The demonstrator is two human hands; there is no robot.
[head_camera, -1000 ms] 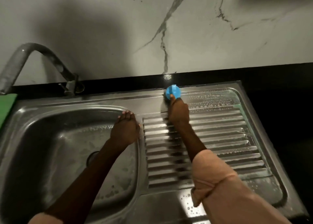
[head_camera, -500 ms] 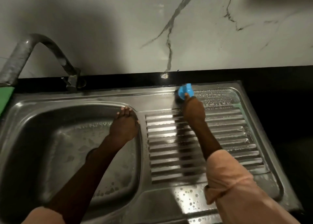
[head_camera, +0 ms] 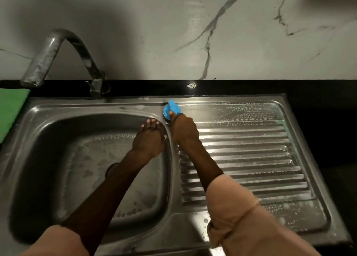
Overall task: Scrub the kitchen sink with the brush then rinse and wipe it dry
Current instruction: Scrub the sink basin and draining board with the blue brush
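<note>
We look down at a pale marble wall (head_camera: pixel 154 33) crossed by dark grey veins, the boldest running from the upper right down toward the counter. Small dark specks dot it. A broad soft shadow darkens its left half, and another sits in the top right corner. Below the wall runs a black counter (head_camera: pixel 318 89), glossy enough to carry one small bright glint of light (head_camera: pixel 191 85) near its middle. The counter stretches off to the right, where it falls into deep shade. At the far left edge lies a green cloth (head_camera: pixel 10 110), flat on the counter.
</note>
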